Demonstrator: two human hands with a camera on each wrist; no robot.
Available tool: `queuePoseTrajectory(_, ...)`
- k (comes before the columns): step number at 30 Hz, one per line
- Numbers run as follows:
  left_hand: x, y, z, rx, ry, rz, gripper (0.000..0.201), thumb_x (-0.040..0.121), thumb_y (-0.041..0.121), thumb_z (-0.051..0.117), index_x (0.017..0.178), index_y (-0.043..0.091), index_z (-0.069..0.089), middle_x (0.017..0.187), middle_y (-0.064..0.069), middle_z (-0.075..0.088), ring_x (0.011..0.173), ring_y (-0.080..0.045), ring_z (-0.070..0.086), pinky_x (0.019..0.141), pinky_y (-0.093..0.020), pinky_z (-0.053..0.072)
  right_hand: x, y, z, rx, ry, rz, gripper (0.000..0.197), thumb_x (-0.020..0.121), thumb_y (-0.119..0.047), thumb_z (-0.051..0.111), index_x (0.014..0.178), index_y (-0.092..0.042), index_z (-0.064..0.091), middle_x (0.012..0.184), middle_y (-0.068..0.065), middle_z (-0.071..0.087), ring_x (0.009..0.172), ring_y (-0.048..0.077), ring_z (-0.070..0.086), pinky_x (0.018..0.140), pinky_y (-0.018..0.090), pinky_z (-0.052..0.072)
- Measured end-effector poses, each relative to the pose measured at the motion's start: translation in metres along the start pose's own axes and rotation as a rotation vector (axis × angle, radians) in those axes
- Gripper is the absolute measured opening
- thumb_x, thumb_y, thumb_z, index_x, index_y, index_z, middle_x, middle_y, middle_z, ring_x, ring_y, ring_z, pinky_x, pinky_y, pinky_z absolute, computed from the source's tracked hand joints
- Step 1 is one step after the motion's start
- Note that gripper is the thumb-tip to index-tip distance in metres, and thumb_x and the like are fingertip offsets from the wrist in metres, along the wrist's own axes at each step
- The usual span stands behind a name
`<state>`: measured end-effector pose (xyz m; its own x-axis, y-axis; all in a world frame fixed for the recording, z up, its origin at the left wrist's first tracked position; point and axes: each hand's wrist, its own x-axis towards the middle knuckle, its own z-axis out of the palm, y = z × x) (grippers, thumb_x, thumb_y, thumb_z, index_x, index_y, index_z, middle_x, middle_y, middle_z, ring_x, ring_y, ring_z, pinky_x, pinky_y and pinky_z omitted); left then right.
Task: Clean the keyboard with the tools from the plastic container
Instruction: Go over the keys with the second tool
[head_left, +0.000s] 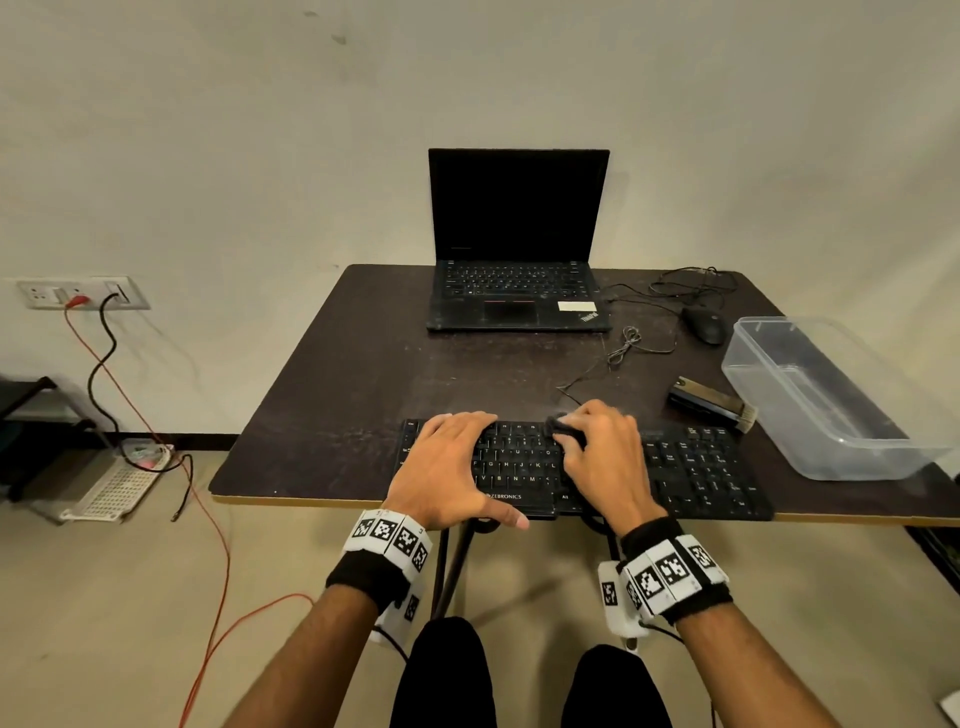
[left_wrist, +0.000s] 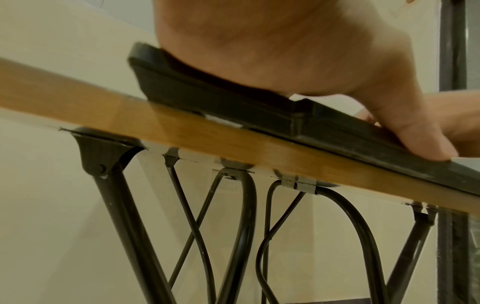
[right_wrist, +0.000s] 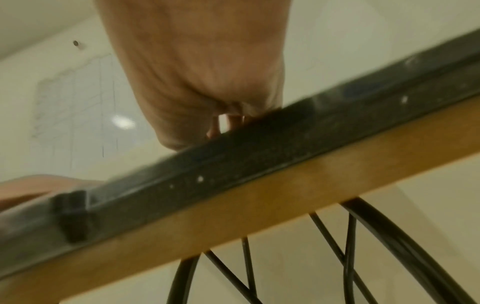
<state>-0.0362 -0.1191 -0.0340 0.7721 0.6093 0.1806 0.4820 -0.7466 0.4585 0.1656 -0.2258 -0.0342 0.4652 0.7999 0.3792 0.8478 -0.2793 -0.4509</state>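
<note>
A black keyboard (head_left: 691, 467) lies along the front edge of the dark table (head_left: 337, 405). My left hand (head_left: 447, 467) lies flat on its left half, fingers spread over the keys and thumb along the front rim; the left wrist view shows the thumb (left_wrist: 420, 139) pressing on the keyboard (left_wrist: 233, 98). My right hand (head_left: 602, 457) is curled round a small dark cloth (head_left: 561, 428) on the upper key rows near the middle. In the right wrist view the right hand (right_wrist: 202, 61) sits on the keyboard (right_wrist: 259, 148), and the cloth is hidden. A brush (head_left: 711, 405) lies just behind the keyboard's right end.
A clear plastic container (head_left: 737, 358) stands at the right edge of the table. An open laptop (head_left: 519, 234) is at the back, with a mouse (head_left: 704, 323) and loose cables (head_left: 623, 348) to its right. Cables run from a wall socket (head_left: 83, 293) across the floor at left.
</note>
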Motion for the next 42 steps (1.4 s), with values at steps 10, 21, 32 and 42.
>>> queuePoseTrajectory(10,0.001,-0.003,0.003,0.007,0.005,-0.001,0.132,0.039,0.096,0.074,0.149,0.028,0.042,0.146,0.016,0.049,0.137,-0.008,0.038,0.125,-0.030,0.020,-0.029,0.003,-0.002,0.084,0.013,-0.060,0.009,0.092,-0.019,0.079,0.100,-0.022,0.083,0.094,-0.005,0.069,0.092,0.017,0.061,0.085,0.035,0.032)
queuePoseTrajectory(21,0.001,-0.003,0.002,0.016,-0.006,-0.009,0.134,0.039,0.096,0.074,0.151,0.028,0.041,0.148,0.015,0.049,0.138,-0.010,0.037,0.125,-0.032,0.021,-0.058,0.010,-0.004,0.157,0.157,0.004,0.016,0.088,-0.012,0.083,0.100,-0.022,0.082,0.092,-0.010,0.066,0.085,0.013,0.063,0.083,0.035,0.035)
queuePoseTrajectory(32,0.000,0.000,0.000,0.006,0.003,-0.002,0.132,0.043,0.090,0.080,0.152,0.025,0.042,0.149,0.011,0.048,0.138,-0.009,0.036,0.125,-0.030,0.017,-0.090,0.000,-0.001,0.155,0.207,-0.071,0.021,0.085,-0.008,0.085,0.096,-0.025,0.080,0.094,-0.013,0.063,0.081,0.008,0.059,0.085,0.029,0.029)
queuePoseTrajectory(42,0.001,-0.004,0.002,-0.003,-0.005,0.018,0.133,0.040,0.097,0.072,0.149,0.027,0.042,0.147,0.014,0.049,0.137,-0.009,0.039,0.125,-0.031,0.018,-0.090,0.026,-0.015,0.085,0.210,-0.095,0.019,0.084,-0.006,0.087,0.096,-0.019,0.082,0.093,-0.009,0.066,0.079,0.008,0.057,0.082,0.035,0.035)
